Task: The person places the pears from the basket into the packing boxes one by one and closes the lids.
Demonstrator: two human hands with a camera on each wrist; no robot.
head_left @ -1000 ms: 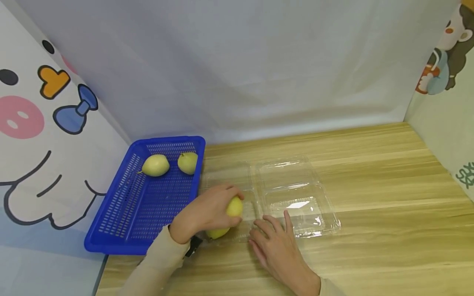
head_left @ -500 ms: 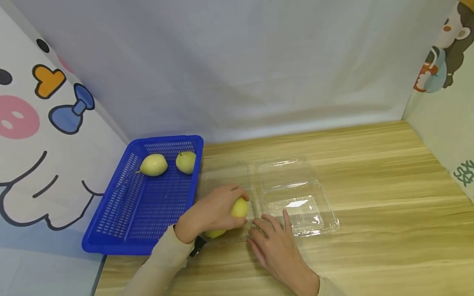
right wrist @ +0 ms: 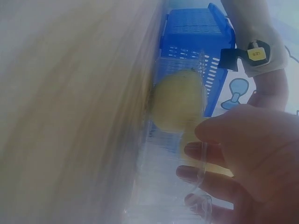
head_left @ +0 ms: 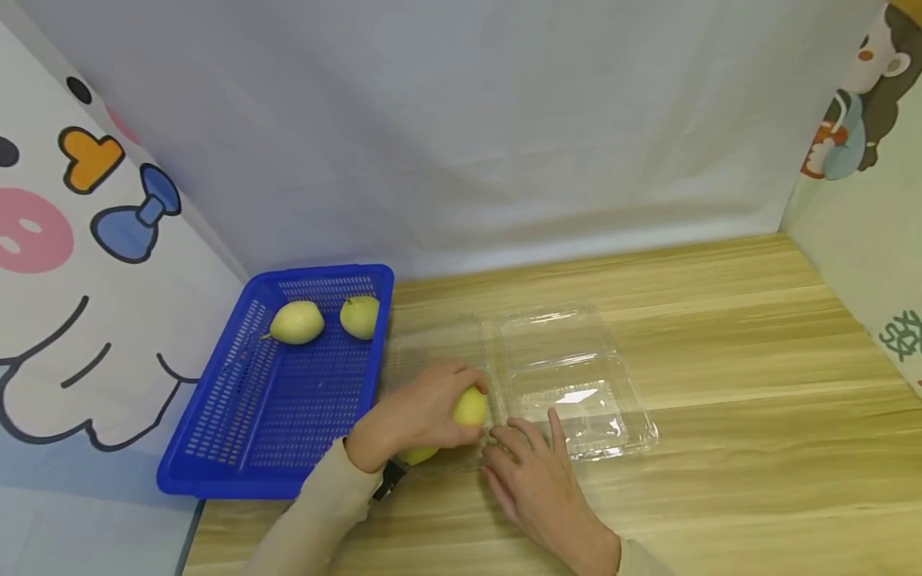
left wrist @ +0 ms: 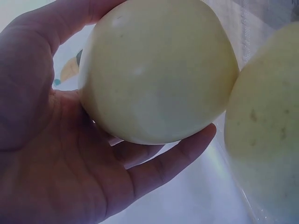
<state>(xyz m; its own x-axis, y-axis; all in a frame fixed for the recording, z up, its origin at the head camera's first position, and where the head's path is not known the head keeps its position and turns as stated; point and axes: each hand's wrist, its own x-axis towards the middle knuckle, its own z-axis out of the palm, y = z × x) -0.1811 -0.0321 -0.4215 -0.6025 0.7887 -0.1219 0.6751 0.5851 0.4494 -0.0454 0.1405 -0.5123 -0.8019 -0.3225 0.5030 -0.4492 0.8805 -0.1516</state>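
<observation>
From the head view, my left hand (head_left: 418,412) curls around a pale yellow pear (head_left: 471,406), holding it over the left half of the clear plastic clamshell box (head_left: 576,384) on the wooden table (head_left: 720,360). A second pear (head_left: 418,455) lies under my palm. My right hand (head_left: 536,472) rests flat, fingers relaxed, on the box's near edge. Two more pears (head_left: 297,322) sit in the blue basket (head_left: 216,464).

On my left wrist view, the pear (left wrist: 159,70) is smooth, rounded, faintly speckled, cupped in my fingers (left wrist: 173,158), touching the second pear (left wrist: 266,130).

On my right wrist view, my fingers (right wrist: 205,151) lie straight on the clear plastic; a pear (right wrist: 177,100) shows blurred through it.
</observation>
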